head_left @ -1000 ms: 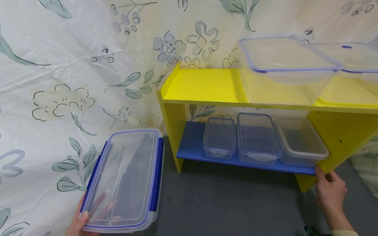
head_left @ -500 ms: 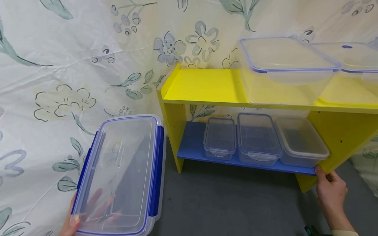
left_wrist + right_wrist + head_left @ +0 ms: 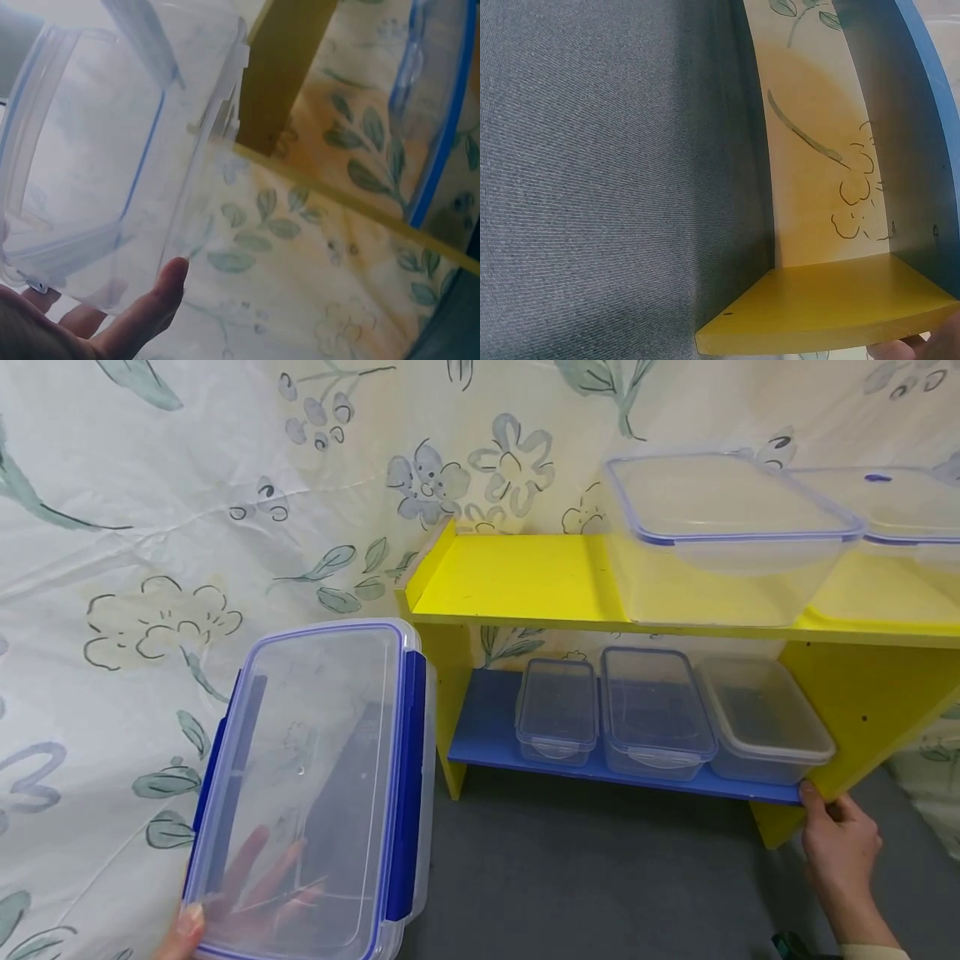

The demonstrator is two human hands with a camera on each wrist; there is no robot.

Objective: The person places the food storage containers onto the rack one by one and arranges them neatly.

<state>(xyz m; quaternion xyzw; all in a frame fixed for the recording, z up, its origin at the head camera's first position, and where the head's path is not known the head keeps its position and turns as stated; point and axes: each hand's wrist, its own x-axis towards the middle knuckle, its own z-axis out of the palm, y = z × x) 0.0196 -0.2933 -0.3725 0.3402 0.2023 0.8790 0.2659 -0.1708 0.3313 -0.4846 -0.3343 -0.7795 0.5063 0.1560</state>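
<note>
On the left in the head view, my left hand (image 3: 186, 928) holds a clear storage container (image 3: 330, 735) with dark blue side clips by its lower left edge. The thumb lies over the rim, and the other fingers show through the plastic. In the left wrist view, the thumb (image 3: 154, 307) is against the container's wall (image 3: 90, 142). At lower right, my right hand (image 3: 842, 852) grips the yellow and blue shelf unit (image 3: 870, 718) where the blue board meets the side panel. Its fingertips (image 3: 900, 349) peek out beside the yellow panel in the right wrist view.
Three smaller clear containers (image 3: 656, 714) line the blue lower board (image 3: 483, 727). Two larger ones (image 3: 735, 577) stand toward the right of the yellow top board (image 3: 517, 577). Floral cloth (image 3: 150, 527) hangs behind, above the dark grey floor (image 3: 585, 868).
My left hand has raised the container, which now looks larger and overlaps the shelf unit's left side. The right hand has kept its grip in the same place.
</note>
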